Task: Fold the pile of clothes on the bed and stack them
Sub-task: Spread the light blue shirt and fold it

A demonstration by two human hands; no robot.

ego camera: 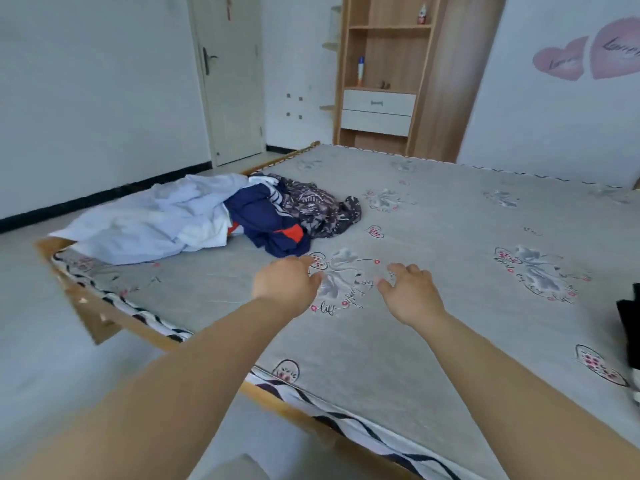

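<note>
A pile of unfolded clothes lies at the far left of the bed [450, 244]: a white garment [156, 220], a navy piece with orange and white trim [263, 216] and a dark patterned fabric [318, 209]. Both my arms stretch out over the grey flowered mattress. My left hand [287, 282] hovers just short of the navy garment, fingers loosely spread, holding nothing. My right hand [408, 292] hangs beside it to the right, fingers relaxed and empty, apart from the pile.
A black item [628, 327] lies at the bed's right edge. The wooden bed frame [104, 327] runs along the near left side, with grey floor beyond. A wooden shelf unit [384, 74] and a white door [232, 74] stand at the far wall.
</note>
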